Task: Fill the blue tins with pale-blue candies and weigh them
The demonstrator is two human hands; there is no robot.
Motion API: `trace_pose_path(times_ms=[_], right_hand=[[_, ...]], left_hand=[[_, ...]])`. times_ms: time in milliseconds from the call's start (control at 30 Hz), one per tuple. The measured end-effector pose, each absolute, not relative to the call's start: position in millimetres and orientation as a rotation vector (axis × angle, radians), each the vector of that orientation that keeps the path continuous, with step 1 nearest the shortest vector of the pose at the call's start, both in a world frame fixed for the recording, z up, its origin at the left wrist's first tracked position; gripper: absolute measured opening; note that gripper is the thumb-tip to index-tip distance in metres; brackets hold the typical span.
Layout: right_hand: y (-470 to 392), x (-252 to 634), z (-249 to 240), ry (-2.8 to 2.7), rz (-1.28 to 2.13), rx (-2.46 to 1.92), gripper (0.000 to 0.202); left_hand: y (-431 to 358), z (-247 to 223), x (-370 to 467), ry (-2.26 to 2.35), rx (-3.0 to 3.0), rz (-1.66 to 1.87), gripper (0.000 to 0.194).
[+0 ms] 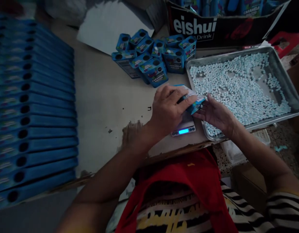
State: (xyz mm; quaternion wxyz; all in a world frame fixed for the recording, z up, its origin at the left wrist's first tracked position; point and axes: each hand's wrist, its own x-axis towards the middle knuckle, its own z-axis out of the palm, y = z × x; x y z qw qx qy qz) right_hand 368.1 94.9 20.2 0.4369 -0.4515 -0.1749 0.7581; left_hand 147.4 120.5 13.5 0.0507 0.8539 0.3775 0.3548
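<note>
We've got the blue pack (194, 103) in our L hand (167, 102): fingers wrapped over the top side, firm hold. Pack is tilted, its R end pointing at our R hand (216, 113), approx. over the scale (188, 123), whose display is lit; digits too small to read. R hand is palm up, fingers extended and loosely cupped at that end of the pack. We see a few small pale bits by the fingertips; can't tell if R fingers touch the pack.

R of the scale: metal tray (294, 103) w/ lots of small pale blue & white candies (227, 94), spread unevenly, bare metal visible in spots. R forearm crosses the near edge of the tray.

Beyond our L hand: cluster of upright blue packs (155, 72), approx. 10, labels read "CARAMELO MACIZO" where legible; the nearest ones sit close to the tray's L corner. Behind: white sheet (112, 26) and black "eishui" drink carton (193, 27) w/ more blue packs inside.

Far L: long rows of blue boxes (37, 110), side by side on the table (98, 97), dark round spot on each end. Table's near edge is chipped/worn. We're wearing a red apron (183, 174) over a striped top.
</note>
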Motion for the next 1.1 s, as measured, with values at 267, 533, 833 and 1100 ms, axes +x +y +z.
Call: trace_pose_path(times_ms=[267, 533, 833, 1100], right_hand=[[97, 378, 19, -0.368, 1.923, -1.108, 0.040], [89, 375, 20, -0.343, 1.893, -1.084, 0.039], [86, 383, 23, -0.289, 1.870, -1.073, 0.022], [87, 392, 25, -0.429, 1.848, -1.202, 0.026]], left_hand=[[115, 13, 149, 1.224, 2.280, 1.042, 0.028], [111, 10, 155, 1.174, 2.316, 1.144, 0.025], [117, -6, 147, 1.271, 1.997, 1.158, 0.027], [76, -21, 115, 1.274, 1.402, 1.063, 0.051]])
